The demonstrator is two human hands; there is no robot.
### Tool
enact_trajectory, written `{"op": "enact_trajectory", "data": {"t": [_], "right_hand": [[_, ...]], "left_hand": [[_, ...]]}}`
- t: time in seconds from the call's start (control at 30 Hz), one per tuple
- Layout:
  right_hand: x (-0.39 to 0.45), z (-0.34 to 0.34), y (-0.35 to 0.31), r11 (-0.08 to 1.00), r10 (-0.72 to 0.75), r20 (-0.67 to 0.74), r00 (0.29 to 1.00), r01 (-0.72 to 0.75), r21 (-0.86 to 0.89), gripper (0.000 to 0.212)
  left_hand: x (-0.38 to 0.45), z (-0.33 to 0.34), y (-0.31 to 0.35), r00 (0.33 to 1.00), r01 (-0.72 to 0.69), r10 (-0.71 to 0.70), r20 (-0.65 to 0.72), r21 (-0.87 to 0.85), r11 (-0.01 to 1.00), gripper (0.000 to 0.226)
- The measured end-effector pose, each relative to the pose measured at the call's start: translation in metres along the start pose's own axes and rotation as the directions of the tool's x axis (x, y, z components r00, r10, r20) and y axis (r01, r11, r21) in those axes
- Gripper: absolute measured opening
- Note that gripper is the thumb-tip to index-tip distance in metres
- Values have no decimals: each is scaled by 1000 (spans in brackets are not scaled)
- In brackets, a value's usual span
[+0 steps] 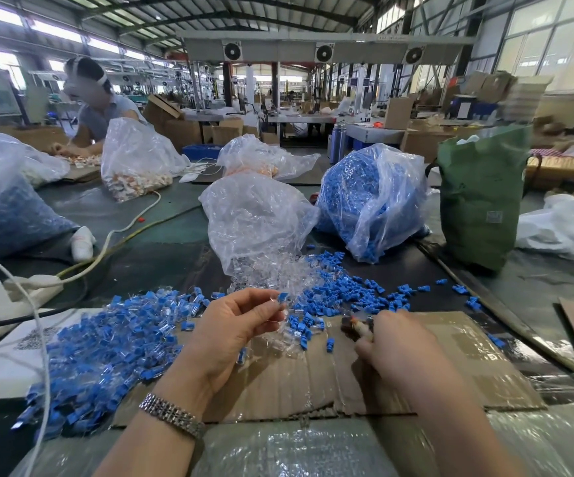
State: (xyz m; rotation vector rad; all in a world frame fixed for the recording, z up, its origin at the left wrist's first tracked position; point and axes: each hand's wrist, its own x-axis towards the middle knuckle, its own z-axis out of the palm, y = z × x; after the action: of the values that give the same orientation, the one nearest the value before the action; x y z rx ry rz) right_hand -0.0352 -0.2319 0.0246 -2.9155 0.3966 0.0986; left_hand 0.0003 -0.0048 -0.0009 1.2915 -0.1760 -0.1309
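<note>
- Clear plastic with a blue end made up the small piece (280,299) pinched between the thumb and forefingers of the left hand (234,325), which was held palm-up above the near middle of the table.
- Its long axis ran roughly left to right, and the blue end pointed right, towards the other hand (the piece was tiny and glassy, so finer detail could not be told).
- The right hand (395,342) had its fingers curled round a short dark tool (354,327), whose tip pointed left at the pinched piece, close to it but apart.
- Both hands hovered over a flattened cardboard sheet (450,366).
- A heap of blue-and-clear pieces (106,339) lay to the near left.
- Loose blue caps (347,287) were scattered just beyond the hands.
- Farther off, a clear bag (258,222) spilled transparent parts onto the table, with a bag of blue parts (371,197) to its right and a green bag (478,197) beyond that.
- A metal watch (172,416) circled the left wrist.
</note>
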Motion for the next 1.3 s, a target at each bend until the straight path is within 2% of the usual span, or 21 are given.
{"op": "enact_trajectory", "data": {"t": [0.07,0.17,0.23,0.3,0.43,0.7,0.83,0.93,1.13,1.17,1.23,1.3], "right_hand": [[-1,-5,1,976,-42,33,999,34,216,25],[-9,-17,-9,849,-201,118,972,113,516,21],[-13,-19,-23,779,-337,210,918,147,610,17],[-17,-18,-35,716,-413,296,861,107,690,16],[-20,-18,-46,647,-462,311,830,76,758,15],[-23,-19,-46,653,-475,310,824,94,751,17],[-25,-9,-52,640,-431,270,861,80,764,33],[-25,1,-57,678,-392,218,894,121,725,40],[-26,-8,-54,683,-389,267,882,82,726,48],[-26,-12,-51,693,-375,268,887,77,717,51],[-21,-17,-41,782,-304,220,927,112,613,47],[-12,-19,-27,904,-186,103,977,129,408,40]], "left_hand": [[0,-1,2,1000,3,-3,-3,-24,1000,24],[0,-2,4,1000,14,-15,-8,-104,995,19],[0,-2,5,1000,13,-15,-14,-153,988,20],[0,-1,5,1000,-1,-3,-24,-174,985,21],[0,-1,3,999,-28,25,-32,-121,992,22],[-6,1,7,995,-95,99,-10,182,979,25],[-7,5,7,992,-106,117,-41,208,972,28],[-6,5,6,988,-127,144,-50,259,957,18],[-6,2,5,981,-156,185,-56,333,930,16],[-6,2,6,972,-178,220,-78,363,915,15],[-6,-3,6,923,-187,333,-190,535,824,12],[-5,-9,6,832,-80,451,-323,734,674,11]]}}
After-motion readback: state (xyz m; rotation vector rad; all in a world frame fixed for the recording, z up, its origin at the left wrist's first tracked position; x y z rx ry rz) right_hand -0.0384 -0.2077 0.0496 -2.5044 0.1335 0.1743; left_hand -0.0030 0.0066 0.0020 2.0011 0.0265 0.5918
